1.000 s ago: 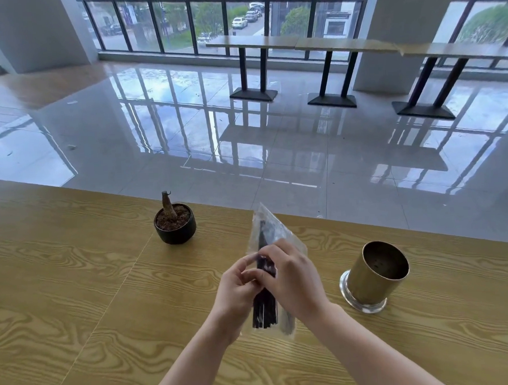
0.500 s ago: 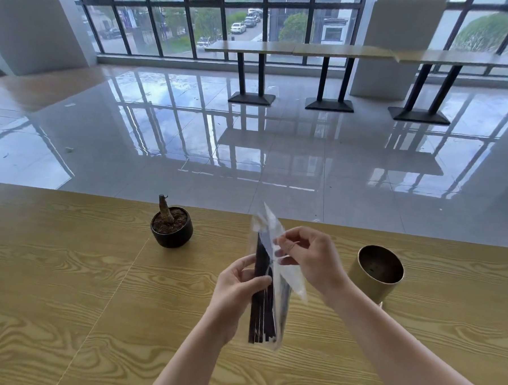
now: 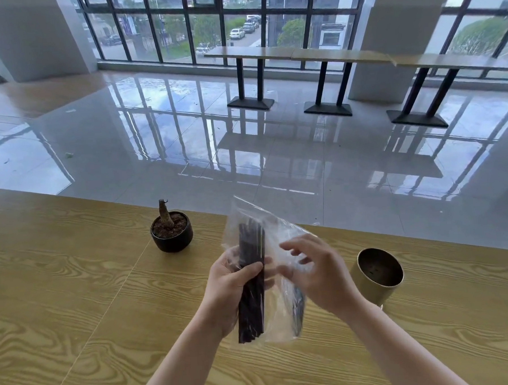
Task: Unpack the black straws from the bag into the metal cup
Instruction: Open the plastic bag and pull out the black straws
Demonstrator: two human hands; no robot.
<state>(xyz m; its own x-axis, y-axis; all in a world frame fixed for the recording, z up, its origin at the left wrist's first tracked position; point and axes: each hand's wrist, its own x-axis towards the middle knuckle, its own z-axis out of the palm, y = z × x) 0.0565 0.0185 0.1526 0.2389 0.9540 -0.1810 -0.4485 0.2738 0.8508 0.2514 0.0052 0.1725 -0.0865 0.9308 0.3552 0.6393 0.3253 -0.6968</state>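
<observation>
Left hand (image 3: 232,284) wraps the bundle of black straws (image 3: 251,280) thru the clear plastic bag (image 3: 279,250) — held upright above the yellow wood-grain table (image 3: 75,290). Right hand (image 3: 318,271), fingers loosely spread, touches the bag's side; grip unclear. Gold metal cup (image 3: 378,277) stands at 3 o'clock — black round plant pot (image 3: 172,233) at 11

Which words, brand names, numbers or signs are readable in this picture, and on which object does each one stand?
None can be read.
The clear bag, the black straws, the metal cup and the plant pot show no print.
Any signs outside the windows are too small and blurred.
</observation>
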